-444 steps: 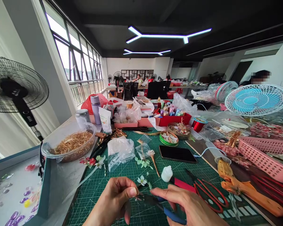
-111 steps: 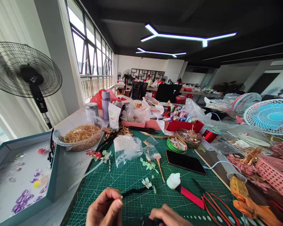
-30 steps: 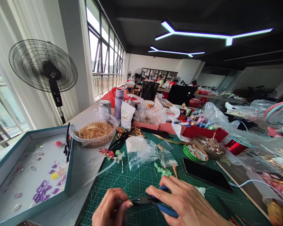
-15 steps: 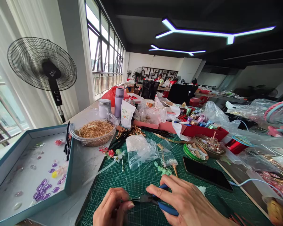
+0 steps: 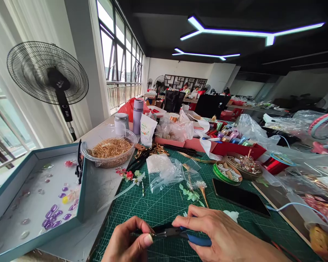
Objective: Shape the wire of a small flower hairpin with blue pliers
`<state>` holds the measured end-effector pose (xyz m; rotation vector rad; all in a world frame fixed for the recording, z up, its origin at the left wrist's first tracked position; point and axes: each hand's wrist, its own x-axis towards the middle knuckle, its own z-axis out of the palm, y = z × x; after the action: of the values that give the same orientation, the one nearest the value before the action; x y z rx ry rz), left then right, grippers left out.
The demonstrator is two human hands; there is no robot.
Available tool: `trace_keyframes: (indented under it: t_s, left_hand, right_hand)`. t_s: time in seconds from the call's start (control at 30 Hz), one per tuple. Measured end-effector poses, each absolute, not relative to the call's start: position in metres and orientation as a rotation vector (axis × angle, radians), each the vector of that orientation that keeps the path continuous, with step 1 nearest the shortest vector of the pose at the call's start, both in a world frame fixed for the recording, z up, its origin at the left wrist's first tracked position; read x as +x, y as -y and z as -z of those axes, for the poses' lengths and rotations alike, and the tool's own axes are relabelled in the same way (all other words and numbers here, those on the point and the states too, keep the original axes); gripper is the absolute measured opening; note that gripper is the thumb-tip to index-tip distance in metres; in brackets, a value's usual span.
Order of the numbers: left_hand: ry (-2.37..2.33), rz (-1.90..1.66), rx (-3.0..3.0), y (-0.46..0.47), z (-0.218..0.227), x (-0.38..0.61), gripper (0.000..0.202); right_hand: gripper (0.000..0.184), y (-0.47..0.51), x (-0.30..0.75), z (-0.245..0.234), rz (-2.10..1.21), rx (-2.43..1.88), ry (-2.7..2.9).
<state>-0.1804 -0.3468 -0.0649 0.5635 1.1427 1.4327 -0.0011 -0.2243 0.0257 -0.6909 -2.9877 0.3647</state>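
Above the green cutting mat [image 5: 125, 209], I observe both hands close together through the head camera. Left hand [image 5: 128, 240]: thumb and forefinger pinched on a tiny gold-coloured piece [image 5: 152, 234], which sits right at the fingertips, mostly hidden by them; its shape I cannot make out. Right hand [image 5: 213, 233]: fingers wrapped around blue-handled pliers [image 5: 173, 231], nose pointing left, tips at or just beside the piece; I cannot tell whether the jaws grip it. Beyond the right hand, a dark phone [image 5: 240, 197] lies flat. Pale green leaves [image 5: 191, 194] lie beyond the pliers, a clear plastic bag [image 5: 165, 173] farther left.
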Motion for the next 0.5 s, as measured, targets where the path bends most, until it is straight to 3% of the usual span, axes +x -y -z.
trace_keyframes:
  t_s: [0.23,0.5]
  left_hand:
    - [-0.95,-1.332,0.299,0.348,0.048,-0.189,0.038]
    - [-0.964,-1.322,0.15,0.345,0.041,-0.189,0.03]
  right_hand:
    - [0.043,0.225,-0.002,-0.025,-0.63,-0.69,2.979]
    - [0.045,0.235,0.009,-0.018,-0.984,-0.968,2.809]
